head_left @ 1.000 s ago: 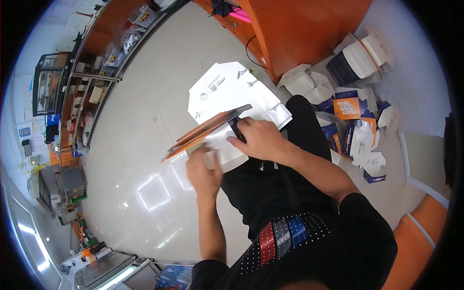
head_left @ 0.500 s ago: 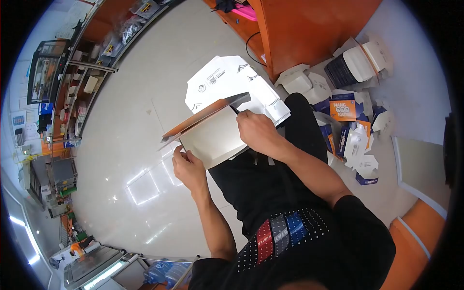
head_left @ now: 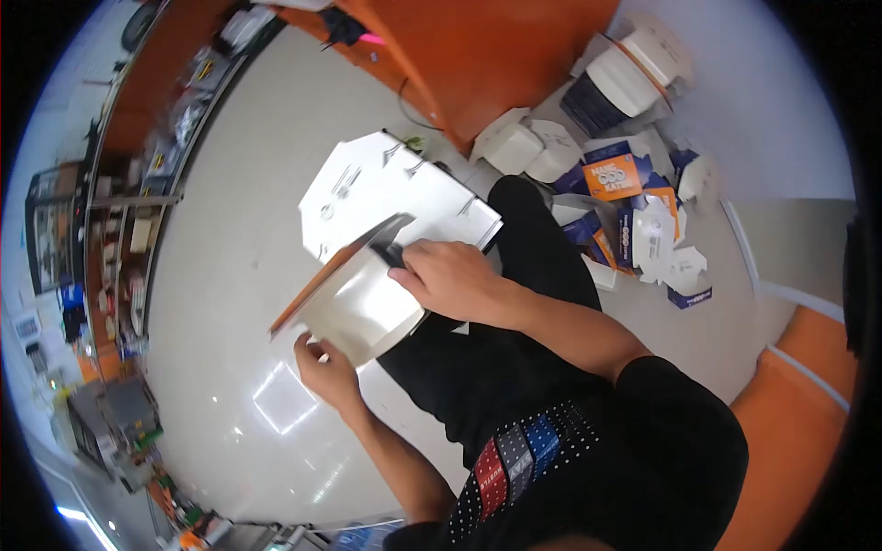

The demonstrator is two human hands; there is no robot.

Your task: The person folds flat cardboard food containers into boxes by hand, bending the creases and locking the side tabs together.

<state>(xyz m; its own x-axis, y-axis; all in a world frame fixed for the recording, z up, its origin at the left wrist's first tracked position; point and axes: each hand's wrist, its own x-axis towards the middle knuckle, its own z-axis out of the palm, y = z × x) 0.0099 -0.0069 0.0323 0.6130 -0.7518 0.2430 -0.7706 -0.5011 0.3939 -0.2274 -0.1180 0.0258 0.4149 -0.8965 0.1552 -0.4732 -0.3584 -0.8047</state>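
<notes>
A small cardboard box (head_left: 354,308), white inside, is tilted open above my lap. Its lid (head_left: 322,280) stands up along the far side, orange with a dark end. My left hand (head_left: 329,372) pinches the box's near left corner between thumb and fingers. At the opposite end my right hand (head_left: 464,286) is closed on the side wall, its thumb over the rim beside a dark flap. Beyond the box lie flat white cardboard blanks (head_left: 404,188) with black printed marks, partly hidden behind the lid.
Folded blue and orange boxes (head_left: 614,178) are heaped on the floor to my right. A banded stack of cartons (head_left: 629,78) leans by the wall. An orange cabinet (head_left: 487,64) stands ahead, and shelves (head_left: 138,165) with goods run along the left.
The view has swung, so the surroundings appear shifted leftward. My right hand's thumb now reaches over the box's end wall, and a dark flap shows there. Both hands stay at the box.
</notes>
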